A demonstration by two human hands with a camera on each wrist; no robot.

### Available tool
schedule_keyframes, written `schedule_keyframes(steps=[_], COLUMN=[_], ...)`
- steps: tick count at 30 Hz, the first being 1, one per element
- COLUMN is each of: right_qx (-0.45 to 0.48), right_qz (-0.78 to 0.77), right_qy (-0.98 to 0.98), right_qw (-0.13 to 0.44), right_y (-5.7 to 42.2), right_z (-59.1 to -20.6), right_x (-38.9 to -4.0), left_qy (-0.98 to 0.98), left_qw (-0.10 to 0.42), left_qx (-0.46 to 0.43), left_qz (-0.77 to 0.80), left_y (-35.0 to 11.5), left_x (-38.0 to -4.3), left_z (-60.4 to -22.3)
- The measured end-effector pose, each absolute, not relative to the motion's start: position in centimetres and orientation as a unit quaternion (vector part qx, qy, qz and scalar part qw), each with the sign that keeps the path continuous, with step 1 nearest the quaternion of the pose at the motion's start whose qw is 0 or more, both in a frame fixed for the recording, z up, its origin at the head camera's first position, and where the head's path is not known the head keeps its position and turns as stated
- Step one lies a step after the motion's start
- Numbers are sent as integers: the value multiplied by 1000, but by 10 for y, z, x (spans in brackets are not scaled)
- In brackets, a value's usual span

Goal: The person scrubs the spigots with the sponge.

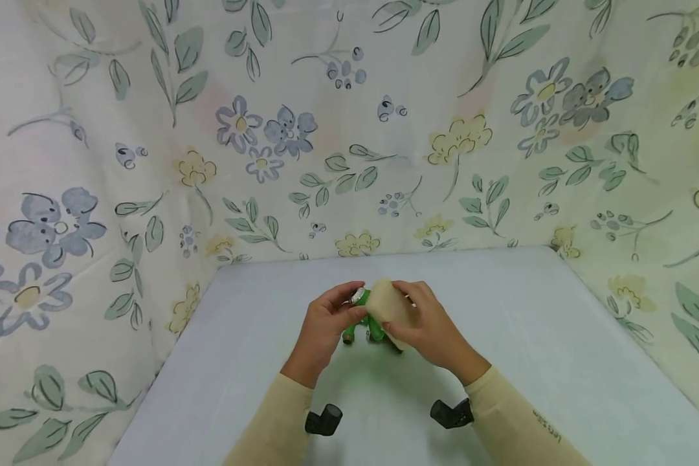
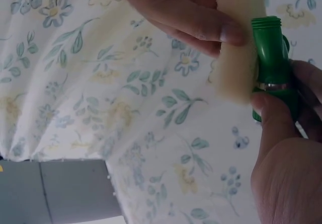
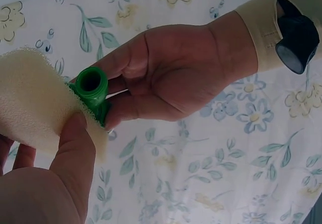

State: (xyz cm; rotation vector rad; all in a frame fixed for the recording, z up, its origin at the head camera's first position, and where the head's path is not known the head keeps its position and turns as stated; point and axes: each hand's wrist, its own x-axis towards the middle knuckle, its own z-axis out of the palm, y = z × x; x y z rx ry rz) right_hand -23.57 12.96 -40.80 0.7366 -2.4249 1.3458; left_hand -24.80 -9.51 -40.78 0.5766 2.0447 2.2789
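Sponge [image 1: 387, 304] likely light, squashy, best held broadly; right hand [image 1: 433, 327] grips it between thumb and fingers. Green threaded fitting [image 2: 271, 58] probably stiff, slick; left hand [image 1: 323, 327] pinches it, sensibly clear of visible thread [image 2: 266, 22].

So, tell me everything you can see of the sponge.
The sponge is a thick, pale cream block with a porous surface and rounded corners. It is tilted above the table, gripped by the right hand, one side against the green fitting in the left hand. Whether it is damp cannot be told.
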Motion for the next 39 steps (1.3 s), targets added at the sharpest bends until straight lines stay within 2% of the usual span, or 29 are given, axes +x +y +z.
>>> schedule_keyframes(steps=[14, 19, 23, 33, 39], right_qx=[235, 195, 163, 179, 244], right_qz=[463, 439, 448, 465, 479], right_qy=[-842, -859, -864, -857, -835], right_qw=[149, 175, 162, 132, 119], right_y=[136, 141, 143, 134, 123], right_z=[-411, -412, -415, -414, -414], right_x=[-241, -244, -246, -238, -229], left_qy=[679, 673, 669, 665, 659], left_qw=[33, 31, 34, 38, 26], left_qx=[181, 190, 196, 187, 184], left_qz=[711, 714, 716, 722, 729], left_y=[-94, -94, -94, -94, -95], left_x=[-239, -231, -230, -232, -238], left_z=[-393, -384, -383, -384, -392])
